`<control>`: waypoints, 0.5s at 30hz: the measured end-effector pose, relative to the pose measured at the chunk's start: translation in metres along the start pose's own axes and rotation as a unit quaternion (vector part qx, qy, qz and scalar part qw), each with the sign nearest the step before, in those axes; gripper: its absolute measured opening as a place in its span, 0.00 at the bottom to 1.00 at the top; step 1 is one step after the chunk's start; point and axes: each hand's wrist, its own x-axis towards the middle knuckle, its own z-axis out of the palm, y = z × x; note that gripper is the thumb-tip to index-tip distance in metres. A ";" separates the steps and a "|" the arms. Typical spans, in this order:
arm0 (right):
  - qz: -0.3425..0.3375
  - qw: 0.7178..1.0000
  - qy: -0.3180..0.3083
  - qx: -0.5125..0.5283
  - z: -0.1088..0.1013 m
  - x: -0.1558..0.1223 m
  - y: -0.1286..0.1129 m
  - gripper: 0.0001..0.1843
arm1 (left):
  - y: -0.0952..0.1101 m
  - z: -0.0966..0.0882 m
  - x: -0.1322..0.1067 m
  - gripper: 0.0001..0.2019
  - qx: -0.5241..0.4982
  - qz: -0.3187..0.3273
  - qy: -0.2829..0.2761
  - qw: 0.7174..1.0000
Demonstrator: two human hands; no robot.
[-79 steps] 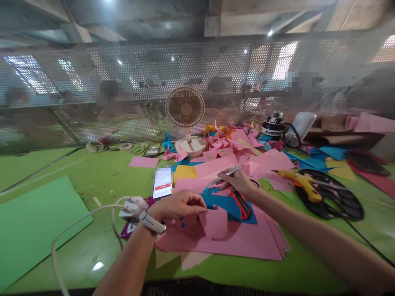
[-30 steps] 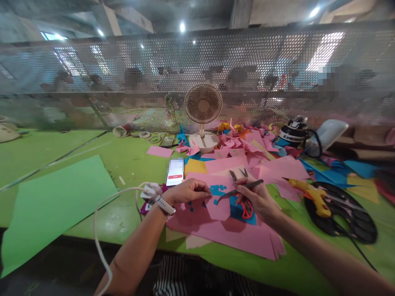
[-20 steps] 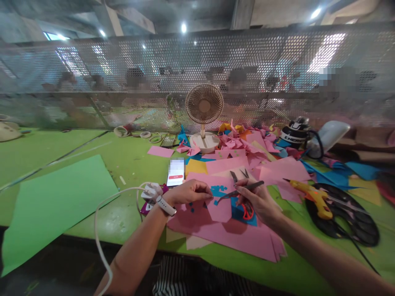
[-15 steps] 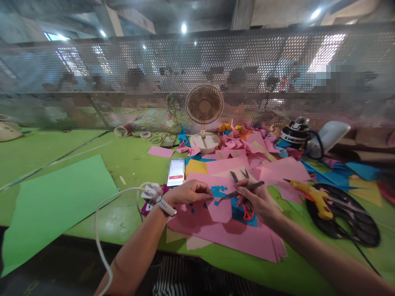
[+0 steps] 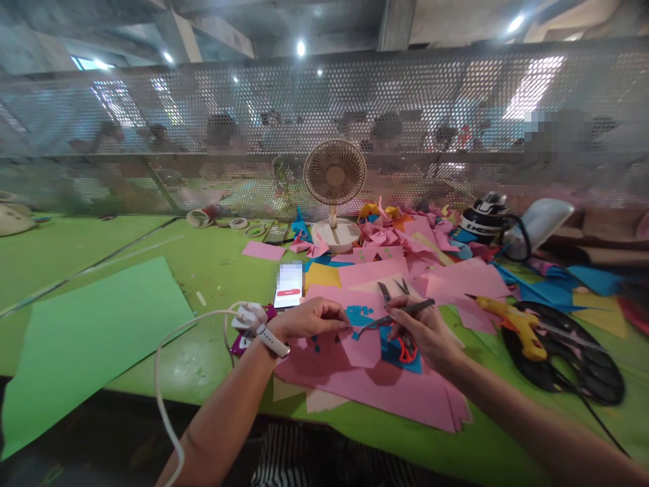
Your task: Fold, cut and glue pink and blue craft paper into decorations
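Note:
My right hand (image 5: 423, 331) is closed around dark tweezers (image 5: 413, 307), whose bent tip reaches down and left to small blue paper pieces. Across from it, my left hand (image 5: 324, 316) pinches at the edge of a pink paper piece (image 5: 362, 350); whether a tiny piece sits between the fingertips is too small to tell. Several little blue paper cutouts (image 5: 361, 310) lie on the pink sheets just beyond the fingers. Under my right hand, scissors with orange-red handles (image 5: 407, 349) rest on blue paper (image 5: 416, 366). Larger pink sheets (image 5: 375, 392) are stacked beneath everything.
A lit phone (image 5: 289, 284), a white charger (image 5: 249, 316) with a cable and a fan (image 5: 334, 174) stand near my left hand. At right, a yellow glue gun (image 5: 527, 331) lies on a black palette (image 5: 598, 368). Folded pink paper (image 5: 385, 233) is heaped behind.
The tweezer tip and my left fingertips have shifted very slightly at the pink paper. Otherwise both hands hold the same pose.

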 end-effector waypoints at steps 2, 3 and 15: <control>-0.006 1.000 -0.004 -0.008 0.000 -0.001 0.000 0.12 | 0.003 0.002 -0.001 0.17 -0.004 -0.020 -0.009 1.000; -0.009 1.000 -0.005 -0.013 0.000 -0.001 0.000 0.12 | 0.004 0.003 -0.002 0.18 -0.006 -0.027 -0.012 1.000; -0.021 0.999 -0.021 -0.012 0.002 -0.007 0.001 0.11 | 0.004 0.006 -0.001 0.19 -0.041 -0.048 -0.021 0.998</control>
